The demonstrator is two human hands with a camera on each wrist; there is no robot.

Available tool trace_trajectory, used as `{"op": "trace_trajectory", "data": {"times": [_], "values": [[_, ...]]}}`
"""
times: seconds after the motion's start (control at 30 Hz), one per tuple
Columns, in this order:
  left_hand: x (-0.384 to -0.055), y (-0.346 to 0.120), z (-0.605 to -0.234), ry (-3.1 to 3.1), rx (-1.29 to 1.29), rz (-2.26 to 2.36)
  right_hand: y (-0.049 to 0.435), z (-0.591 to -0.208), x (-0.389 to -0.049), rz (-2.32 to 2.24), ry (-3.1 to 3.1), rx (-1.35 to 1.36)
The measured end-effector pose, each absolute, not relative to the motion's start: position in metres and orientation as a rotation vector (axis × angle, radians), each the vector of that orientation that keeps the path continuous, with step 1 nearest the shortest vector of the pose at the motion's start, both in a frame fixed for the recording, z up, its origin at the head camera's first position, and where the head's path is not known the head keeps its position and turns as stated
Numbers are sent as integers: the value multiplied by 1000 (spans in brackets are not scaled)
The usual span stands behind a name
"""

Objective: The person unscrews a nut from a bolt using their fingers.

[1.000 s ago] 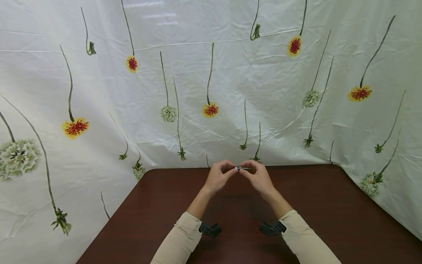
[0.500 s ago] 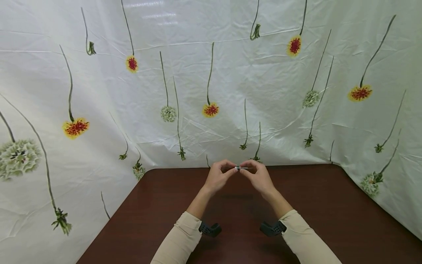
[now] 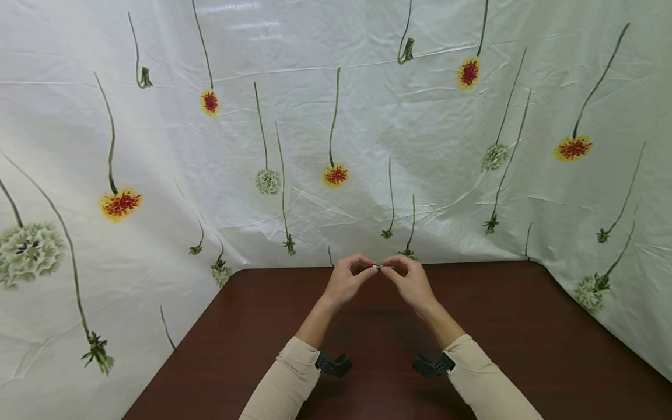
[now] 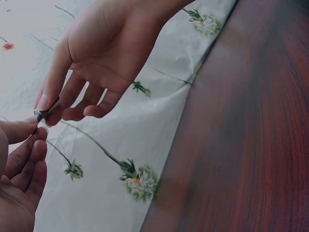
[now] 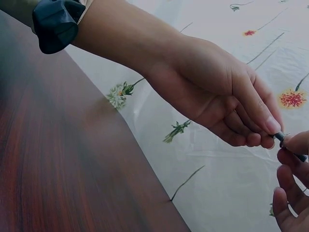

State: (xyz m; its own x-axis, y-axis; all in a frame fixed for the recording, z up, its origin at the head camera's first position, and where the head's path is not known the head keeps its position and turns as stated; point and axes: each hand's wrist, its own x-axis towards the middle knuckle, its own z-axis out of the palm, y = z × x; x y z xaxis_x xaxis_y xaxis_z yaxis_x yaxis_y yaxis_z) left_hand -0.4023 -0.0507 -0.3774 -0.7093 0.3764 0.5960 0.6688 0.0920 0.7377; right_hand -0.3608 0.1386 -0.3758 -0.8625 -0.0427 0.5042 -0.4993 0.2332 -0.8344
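Observation:
Above the far part of the table, my left hand (image 3: 343, 284) and right hand (image 3: 415, 284) meet fingertip to fingertip. Between them is a small dark metal bolt (image 5: 279, 136), its thread showing in the right wrist view. Thumb and forefinger of each hand pinch it, one hand on either side. A light, shiny ring-like bit (image 4: 38, 113) shows around the bolt in the left wrist view; fingertips cover too much to tell whether it is a nut or a washer. The other fingers of both hands curl loosely and hold nothing. Fingers hide the bolt's ends in part.
Below the hands lies a dark reddish-brown wooden table (image 3: 294, 326) with rounded far corners. A white curtain (image 3: 315, 221) printed with flowers hangs right behind its far edge and along both sides. A black band (image 3: 336, 366) is worn on each wrist over light sleeves.
Both hands stay in nearly the same place. The bit of bolt seen past the right fingertips looks slightly shorter now, with small shifts of the fingertips.

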Motion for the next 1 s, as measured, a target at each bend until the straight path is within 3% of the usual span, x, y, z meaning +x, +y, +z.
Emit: {"op": "trace_trajectory", "data": {"times": [1.0], "values": [[-402,-50,-378,-2130,-1032,-1633,140,-378,-363,1667,-2140,474]]}}
